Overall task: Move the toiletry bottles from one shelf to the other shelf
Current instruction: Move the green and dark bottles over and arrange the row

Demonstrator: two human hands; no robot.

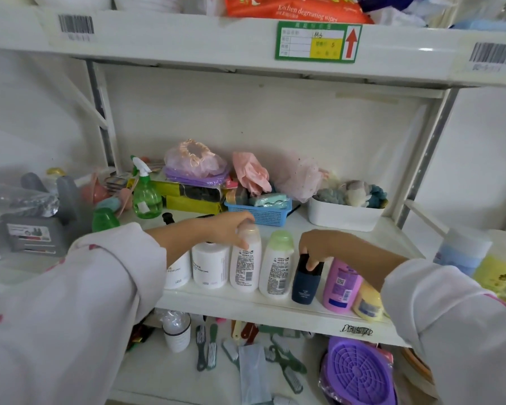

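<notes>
Here, my left hand curls over the pink-capped white bottle; my right hand pinches the cap of the dark blue bottle. Smooth plastic bottles stand in a row along the middle shelf front edge. Behind them, bare shelf reaches the blue basket.

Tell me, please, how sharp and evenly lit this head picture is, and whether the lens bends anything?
Head view: soft, even light, no hard glare; the upper shelf edge bows from wide-angle distortion; the left hand on the pink-capped bottle is slightly motion-blurred; bottle labels are too soft to read.
</notes>
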